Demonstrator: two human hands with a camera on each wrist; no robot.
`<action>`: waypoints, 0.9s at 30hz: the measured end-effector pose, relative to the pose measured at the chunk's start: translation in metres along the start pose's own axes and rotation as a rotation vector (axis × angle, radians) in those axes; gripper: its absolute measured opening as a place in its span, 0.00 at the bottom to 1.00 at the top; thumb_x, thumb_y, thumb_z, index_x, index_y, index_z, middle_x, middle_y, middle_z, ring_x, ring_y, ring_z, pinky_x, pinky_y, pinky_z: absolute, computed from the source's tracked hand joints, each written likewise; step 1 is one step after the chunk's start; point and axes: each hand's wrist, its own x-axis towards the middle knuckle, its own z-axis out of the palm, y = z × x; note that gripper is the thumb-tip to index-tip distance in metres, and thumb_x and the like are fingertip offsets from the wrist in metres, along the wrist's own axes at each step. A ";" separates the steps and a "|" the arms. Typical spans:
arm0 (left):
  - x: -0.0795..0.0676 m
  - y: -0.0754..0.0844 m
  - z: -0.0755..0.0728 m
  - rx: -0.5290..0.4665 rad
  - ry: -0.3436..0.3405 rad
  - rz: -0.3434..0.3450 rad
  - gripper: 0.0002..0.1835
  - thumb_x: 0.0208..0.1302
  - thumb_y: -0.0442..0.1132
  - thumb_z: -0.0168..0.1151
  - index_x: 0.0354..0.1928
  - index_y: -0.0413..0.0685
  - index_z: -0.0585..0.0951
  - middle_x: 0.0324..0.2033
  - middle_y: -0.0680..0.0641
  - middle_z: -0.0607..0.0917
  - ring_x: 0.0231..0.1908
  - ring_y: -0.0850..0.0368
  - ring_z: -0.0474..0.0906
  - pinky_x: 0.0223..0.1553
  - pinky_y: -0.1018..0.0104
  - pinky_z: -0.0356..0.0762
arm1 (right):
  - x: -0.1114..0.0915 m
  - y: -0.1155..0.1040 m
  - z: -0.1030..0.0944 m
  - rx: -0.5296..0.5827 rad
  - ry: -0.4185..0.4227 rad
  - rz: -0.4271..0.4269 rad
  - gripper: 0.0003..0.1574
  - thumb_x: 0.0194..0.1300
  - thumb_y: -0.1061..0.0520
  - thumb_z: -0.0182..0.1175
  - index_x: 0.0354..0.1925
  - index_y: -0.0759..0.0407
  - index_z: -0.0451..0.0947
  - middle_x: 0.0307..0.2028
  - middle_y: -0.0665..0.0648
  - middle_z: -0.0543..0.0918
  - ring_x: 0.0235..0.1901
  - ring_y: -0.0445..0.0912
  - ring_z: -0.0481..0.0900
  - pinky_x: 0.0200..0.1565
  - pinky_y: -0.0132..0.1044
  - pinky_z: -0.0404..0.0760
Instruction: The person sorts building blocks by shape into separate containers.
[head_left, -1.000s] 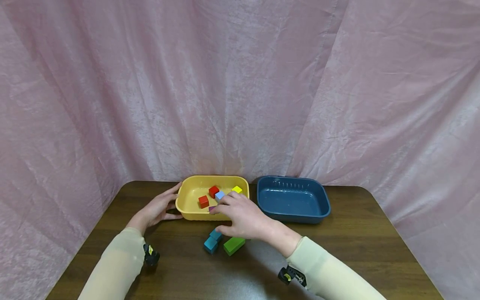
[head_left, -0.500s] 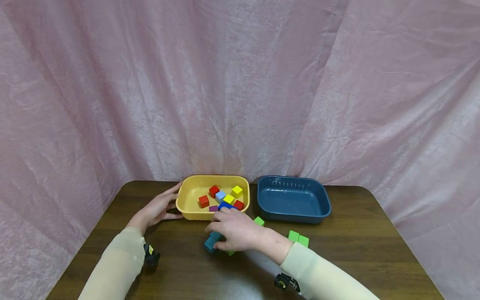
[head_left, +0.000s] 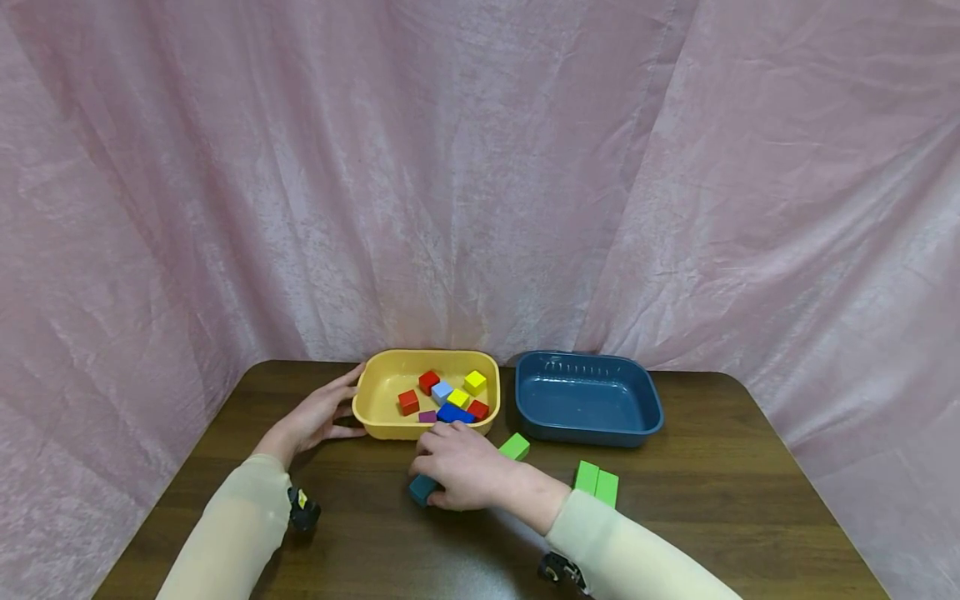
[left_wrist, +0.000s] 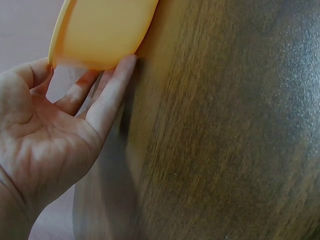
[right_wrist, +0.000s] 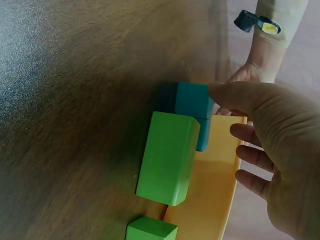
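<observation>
My left hand (head_left: 317, 417) touches the left end of the yellow tray (head_left: 375, 429) with its fingers spread and nearly straight; fingertips meet the end wall in the left wrist view. My right hand (head_left: 465, 465) reaches low over two teal cubes (right_wrist: 194, 101) that sit end to end on the table. In the right wrist view the thumb tip overlaps the edge of the nearer cube, while the other fingers (right_wrist: 256, 157) are bent loosely and apart from it. A long green block (right_wrist: 167, 157) lies beside the cubes, hidden under the hand in the head view.
Inside the yellow tray are red cubes (head_left: 408, 403), yellow cubes (head_left: 475, 382), a light blue cube (head_left: 442, 392), a blue block (head_left: 455, 413) and a purple one (head_left: 427, 417). A dark blue tray (head_left: 588, 433) stands to its right. More green blocks (head_left: 596, 482) lie on the brown table (head_left: 720, 500).
My right hand has moved from over the yellow tray down toward the teal cubes, uncovering the blue block and others. Green blocks at right have come into view. My left hand stays put.
</observation>
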 end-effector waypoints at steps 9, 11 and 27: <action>0.000 0.001 0.001 -0.002 0.005 -0.009 0.29 0.73 0.46 0.43 0.70 0.78 0.49 0.70 0.48 0.50 0.61 0.39 0.62 0.48 0.41 0.72 | 0.005 -0.002 0.006 -0.043 0.005 -0.020 0.25 0.50 0.37 0.67 0.48 0.36 0.77 0.44 0.42 0.70 0.47 0.41 0.61 0.50 0.37 0.66; -0.001 0.001 0.002 0.001 0.009 -0.010 0.29 0.73 0.46 0.43 0.70 0.78 0.50 0.70 0.48 0.50 0.61 0.39 0.62 0.48 0.41 0.72 | 0.006 -0.002 0.007 -0.050 0.007 -0.024 0.25 0.50 0.37 0.68 0.48 0.36 0.78 0.44 0.42 0.70 0.47 0.41 0.61 0.50 0.38 0.66; -0.001 0.002 0.002 0.003 0.012 -0.012 0.30 0.70 0.49 0.47 0.70 0.78 0.50 0.70 0.49 0.50 0.60 0.40 0.63 0.48 0.42 0.72 | 0.008 -0.007 0.008 -0.116 0.043 -0.032 0.23 0.49 0.39 0.69 0.44 0.38 0.79 0.41 0.44 0.70 0.44 0.42 0.61 0.47 0.37 0.66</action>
